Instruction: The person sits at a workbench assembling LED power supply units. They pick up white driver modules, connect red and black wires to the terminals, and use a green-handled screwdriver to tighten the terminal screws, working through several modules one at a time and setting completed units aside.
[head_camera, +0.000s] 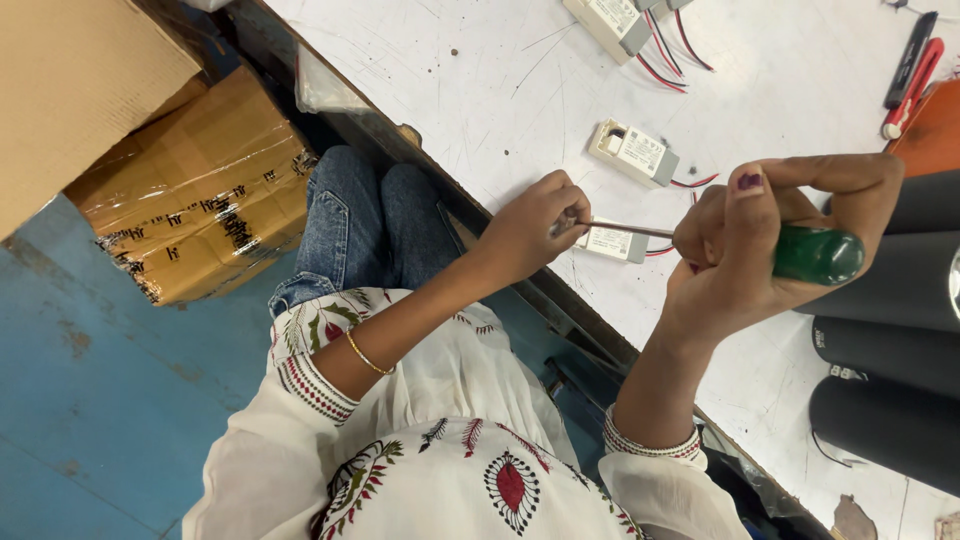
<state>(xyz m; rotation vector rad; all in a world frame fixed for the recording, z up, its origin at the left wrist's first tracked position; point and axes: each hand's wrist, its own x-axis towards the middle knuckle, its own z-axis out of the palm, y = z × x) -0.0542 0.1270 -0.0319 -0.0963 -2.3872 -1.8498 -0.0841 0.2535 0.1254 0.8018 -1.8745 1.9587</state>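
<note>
My right hand (760, 240) grips a screwdriver by its green handle (815, 255); the thin metal shaft (625, 229) runs left toward my left hand (530, 230). My left hand pinches the shaft's tip together with a small part that is too small to make out. Just behind the shaft lies a small white box-shaped module (612, 243) with red and black wires, resting on the white worktable (500, 90).
Two more white wired modules (632, 153) (612, 22) lie farther along the table. Black cylinders (890, 350) are stacked at the right. A red and black tool (908, 85) sits near an orange object (930, 130). Taped cardboard boxes (190, 190) stand on the blue floor.
</note>
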